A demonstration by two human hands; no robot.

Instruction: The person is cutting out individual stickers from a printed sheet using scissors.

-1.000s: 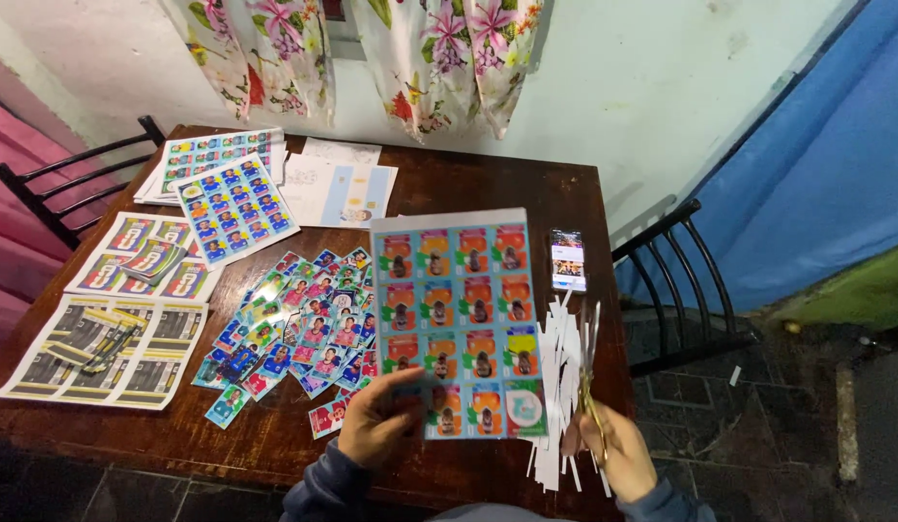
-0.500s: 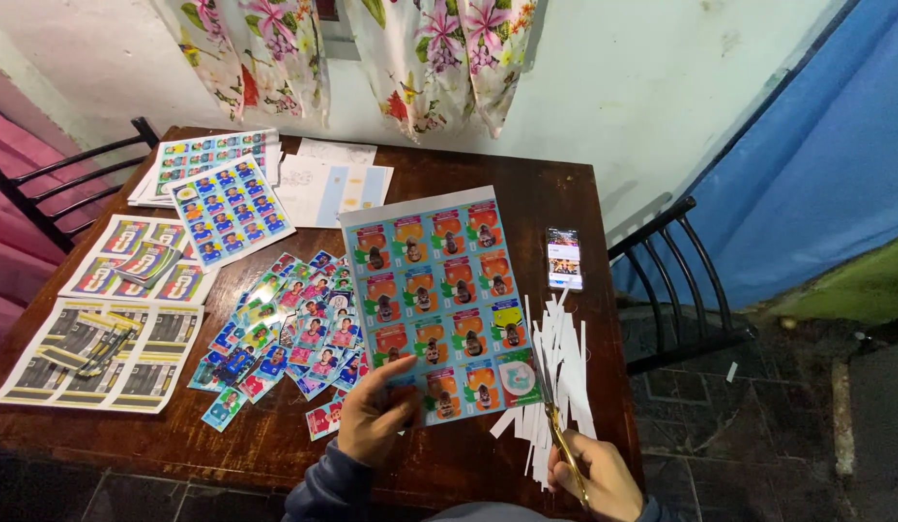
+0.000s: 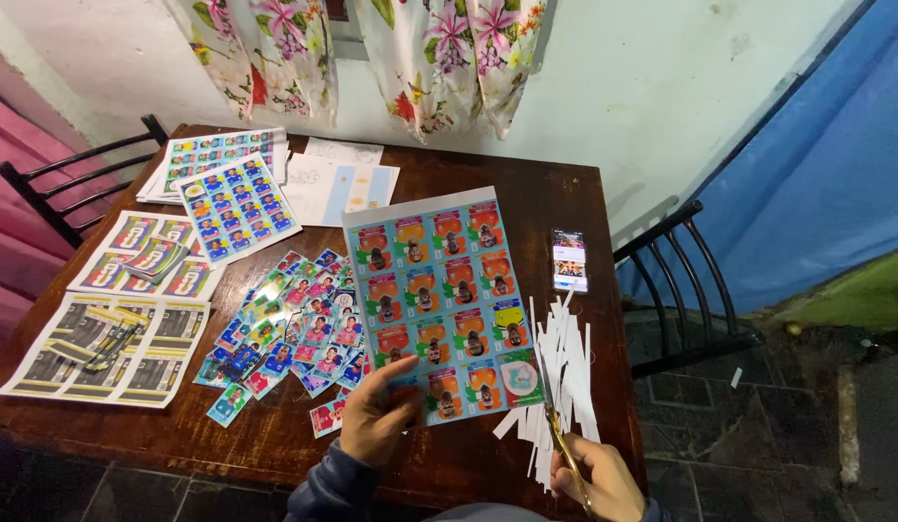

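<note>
The left hand [image 3: 376,420] pinches the lower edge of the card sheet [image 3: 439,300] near the table's front edge. The right hand [image 3: 594,478] grips scissors [image 3: 555,425] at the sheet's right border. It is best to keep the sheet flat and cut along the border line.

I see the card sheet [image 3: 439,300] lying mid-surface [image 3: 555,193], with loose cut cards [image 3: 294,329] just left of it and paper strips [image 3: 562,377] just right. Behind the strips lies a phone [image 3: 569,259]. Further sheets [image 3: 111,348] spread along the left edge, and chairs stand at either side.
</note>
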